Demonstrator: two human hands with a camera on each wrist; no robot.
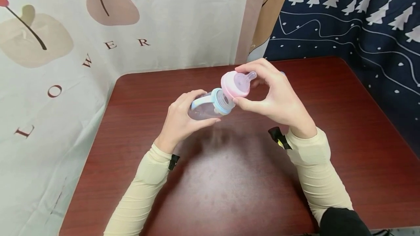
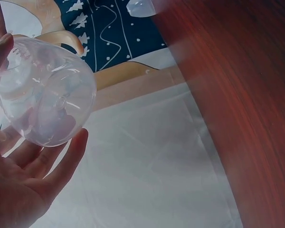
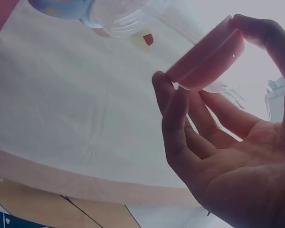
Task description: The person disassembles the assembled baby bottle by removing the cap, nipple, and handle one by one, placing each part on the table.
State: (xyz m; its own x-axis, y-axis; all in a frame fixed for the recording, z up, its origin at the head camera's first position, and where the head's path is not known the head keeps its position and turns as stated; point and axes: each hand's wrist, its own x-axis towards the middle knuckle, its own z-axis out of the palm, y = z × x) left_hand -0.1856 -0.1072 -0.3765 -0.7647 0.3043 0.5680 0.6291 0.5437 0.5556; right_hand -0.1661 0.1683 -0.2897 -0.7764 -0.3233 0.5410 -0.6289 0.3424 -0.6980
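A clear baby bottle (image 1: 205, 110) with a pale blue collar and handle (image 1: 202, 101) is tilted above the table, its threaded mouth facing up and right. My left hand (image 1: 180, 117) grips it round the body; its rounded base (image 2: 61, 102) shows in the left wrist view. By the mouth, my right hand (image 1: 279, 94) pinches the rim of a pink nipple ring (image 1: 231, 85), its clear nipple (image 1: 252, 75) pointing up and right. In the right wrist view the pink ring (image 3: 209, 57) is apart from the bottle neck (image 3: 121, 19), and a thin clear tube seems to run between them.
The dark red wooden table (image 1: 213, 192) lies beneath both hands. A small blue-edged thing (image 1: 283, 73) is mostly hidden behind my right hand. The left wrist view shows a clear cup-like object (image 2: 141, 7) at the table's edge. Printed white cloth (image 1: 183, 21) and navy cloth (image 1: 344, 28) hang behind.
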